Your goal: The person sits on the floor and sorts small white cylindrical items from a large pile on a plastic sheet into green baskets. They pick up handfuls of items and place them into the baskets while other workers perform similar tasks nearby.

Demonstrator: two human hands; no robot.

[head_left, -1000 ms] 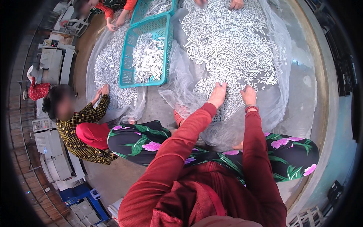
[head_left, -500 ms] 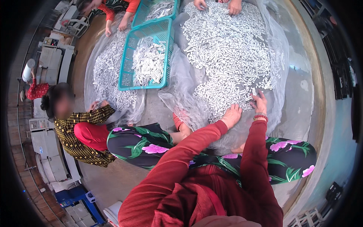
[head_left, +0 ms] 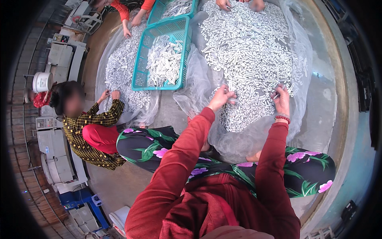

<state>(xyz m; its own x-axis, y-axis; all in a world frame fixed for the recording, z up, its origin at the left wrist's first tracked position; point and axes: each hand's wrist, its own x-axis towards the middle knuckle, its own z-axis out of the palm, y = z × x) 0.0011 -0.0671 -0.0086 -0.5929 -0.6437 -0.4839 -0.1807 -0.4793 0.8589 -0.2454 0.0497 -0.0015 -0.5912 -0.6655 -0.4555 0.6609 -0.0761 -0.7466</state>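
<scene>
A broad heap of small silvery-white cylindrical pieces (head_left: 254, 51) lies on a sheer whitish net (head_left: 242, 145) in front of me. My left hand (head_left: 221, 98) is at the heap's near left edge, its thumb and fingers closed on a slim cylindrical piece (head_left: 234, 100). At the heap's right side my right hand (head_left: 282, 98), above a red bead bracelet (head_left: 282, 118), has its fingertips pinched together. A small pale piece seems to be between them, partly hidden by the fingers. Left of the heap, a teal plastic basket (head_left: 135, 75) holds many longer whitish sticks.
Another teal basket (head_left: 149, 18) stands behind the first. To the left is a second netted pile (head_left: 123, 71), with a person in a checked shirt (head_left: 95, 131) beside it. Other people's hands (head_left: 224, 4) reach in at the far side. Machines (head_left: 51, 135) line the left wall.
My hands have moved apart: the left went left and away from me, the right slightly right and away. The checked-shirt person has raised both hands. The whole view has shifted a little.
</scene>
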